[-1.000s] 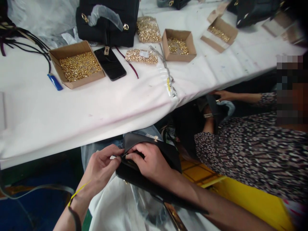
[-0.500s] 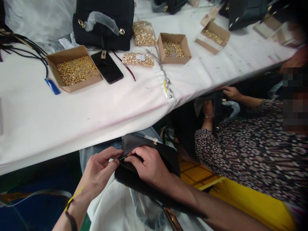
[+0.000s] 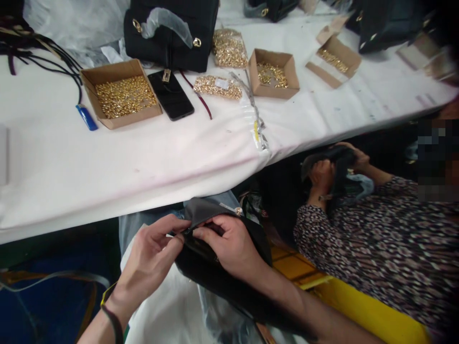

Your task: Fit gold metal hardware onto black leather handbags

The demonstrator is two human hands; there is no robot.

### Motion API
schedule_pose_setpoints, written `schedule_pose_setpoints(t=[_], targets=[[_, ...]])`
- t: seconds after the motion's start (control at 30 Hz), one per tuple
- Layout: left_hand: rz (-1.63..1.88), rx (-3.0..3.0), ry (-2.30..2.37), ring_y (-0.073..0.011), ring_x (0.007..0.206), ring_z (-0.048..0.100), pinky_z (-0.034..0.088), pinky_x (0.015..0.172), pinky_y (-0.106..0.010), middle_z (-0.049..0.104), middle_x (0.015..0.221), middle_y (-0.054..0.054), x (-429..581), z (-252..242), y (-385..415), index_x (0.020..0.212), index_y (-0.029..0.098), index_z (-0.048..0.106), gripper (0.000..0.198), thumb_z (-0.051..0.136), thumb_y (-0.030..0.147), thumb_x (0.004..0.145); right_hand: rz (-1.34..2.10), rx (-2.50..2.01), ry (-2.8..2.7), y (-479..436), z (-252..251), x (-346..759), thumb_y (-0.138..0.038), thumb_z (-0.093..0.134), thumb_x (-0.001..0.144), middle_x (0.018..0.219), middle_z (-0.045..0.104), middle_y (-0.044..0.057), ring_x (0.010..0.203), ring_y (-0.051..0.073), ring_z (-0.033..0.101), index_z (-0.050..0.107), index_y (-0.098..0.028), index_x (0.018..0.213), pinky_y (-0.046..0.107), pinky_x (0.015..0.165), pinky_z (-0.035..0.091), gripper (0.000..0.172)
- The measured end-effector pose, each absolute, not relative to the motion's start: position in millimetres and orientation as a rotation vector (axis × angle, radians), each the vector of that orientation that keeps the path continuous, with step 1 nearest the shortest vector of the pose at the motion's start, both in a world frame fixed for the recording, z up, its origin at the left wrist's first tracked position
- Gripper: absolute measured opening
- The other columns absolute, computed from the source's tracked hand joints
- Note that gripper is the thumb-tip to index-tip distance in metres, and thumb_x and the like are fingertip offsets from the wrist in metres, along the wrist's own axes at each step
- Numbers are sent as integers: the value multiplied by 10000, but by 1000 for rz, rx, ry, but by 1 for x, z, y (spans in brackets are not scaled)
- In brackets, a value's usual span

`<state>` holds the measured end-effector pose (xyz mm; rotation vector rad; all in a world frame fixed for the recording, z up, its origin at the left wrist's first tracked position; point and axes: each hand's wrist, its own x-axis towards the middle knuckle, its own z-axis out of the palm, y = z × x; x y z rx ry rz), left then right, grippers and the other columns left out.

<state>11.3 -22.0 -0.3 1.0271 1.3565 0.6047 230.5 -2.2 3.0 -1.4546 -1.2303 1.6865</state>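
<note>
A black handbag (image 3: pixel 211 282) lies across my lap with its flap (image 3: pixel 206 210) turned up toward the table. A small gold fitting (image 3: pixel 238 210) sits on the flap. My left hand (image 3: pixel 154 253) pinches the bag's edge at its left corner, thumb against fingers. Close beside it, my right hand (image 3: pixel 229 241) is closed on the same edge, its fingers partly tucked under the flap. Whatever small part may lie between my fingertips is hidden. Clear plastic wrap (image 3: pixel 215 306) hangs below the bag over the white cloth on my lap.
On the white-covered table (image 3: pixel 89 177) stand a carton of gold fittings (image 3: pixel 125 98), a phone (image 3: pixel 172 95), a bag of fittings (image 3: pixel 229 48), another carton (image 3: pixel 274 74) and a black handbag (image 3: pixel 172 33). To the right, a co-worker (image 3: pixel 358 239) holds a dark bag. A yellow crate (image 3: pixel 366 306) is below.
My view has shifted slightly, so the table things sit further right. Both hands keep their hold on the handbag's edge. The co-worker's hands and bag have moved and tilted.
</note>
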Motion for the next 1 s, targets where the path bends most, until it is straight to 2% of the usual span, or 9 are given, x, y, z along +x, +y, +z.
schedule_pose_setpoints(t=[0.13, 0.3, 0.47, 0.67, 1.0], targets=[[670, 998, 1330, -206, 927, 689, 540, 732, -256, 724, 1015, -42, 27, 12, -22, 1252, 245, 836, 281, 656, 316, 1047, 1937, -1386, -959, 5, 2, 238, -332, 861, 929, 1048, 855, 48, 1011, 251, 807, 833, -200, 1084, 347, 940, 637, 205], [763, 938, 1362, -197, 892, 685, 552, 686, -249, 700, 1006, -54, 44, 22, -29, 1251, 234, 817, 276, 705, 359, 1032, 1973, -1361, -959, 9, -6, 248, -370, 902, 920, 1070, 846, 41, 1044, 240, 777, 855, -218, 1037, 358, 1019, 602, 198], [870, 849, 1349, -182, 907, 677, 585, 712, -253, 674, 1027, -41, 59, 30, -35, 1264, 248, 779, 253, 697, 319, 1035, 2043, -1340, -928, 10, -11, 256, -412, 932, 907, 1167, 847, 48, 1129, 278, 763, 888, -256, 1142, 417, 1115, 564, 285], [943, 859, 1345, -204, 1032, 689, 631, 835, -310, 668, 1106, -51, 68, 30, -42, 1262, 270, 736, 227, 680, 277, 1043, 2143, -1279, -822, 12, -10, 262, -348, 941, 904, 1187, 841, 34, 1135, 277, 752, 877, -299, 1263, 427, 1150, 537, 368], [948, 898, 1355, -195, 972, 685, 608, 802, -322, 660, 1085, -40, 70, 28, -44, 1203, 261, 708, 198, 675, 200, 1017, 2222, -1383, -649, 15, -11, 265, -336, 1005, 784, 988, 837, 47, 944, 257, 745, 914, -240, 1031, 401, 1037, 554, 280]])
